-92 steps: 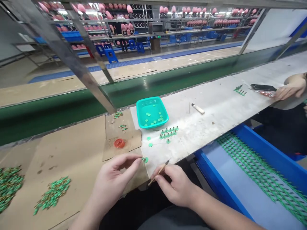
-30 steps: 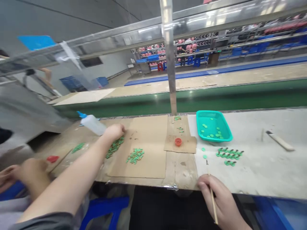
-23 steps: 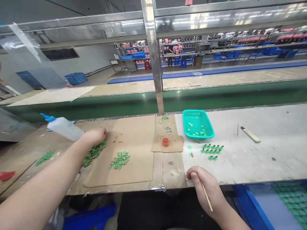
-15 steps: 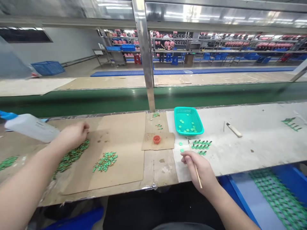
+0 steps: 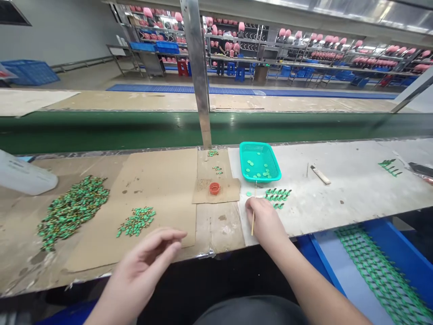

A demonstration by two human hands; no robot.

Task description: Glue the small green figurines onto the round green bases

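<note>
Fingers of the right hand (image 5: 267,221) clamp a thin, pale wooden stick (image 5: 253,224) pen-like, probably for control, while those of the left hand (image 5: 142,268) nearly meet, contents unclear, with small green-and-brown plastic-looking pieces (image 5: 137,221) heaped left of their tips, presumably for reach.

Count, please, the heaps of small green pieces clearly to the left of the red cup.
2: the bigger heap beside the white bottle, and the smaller heap on the cardboard near the left hand. More may be hidden beyond the picture's left edge.
</note>
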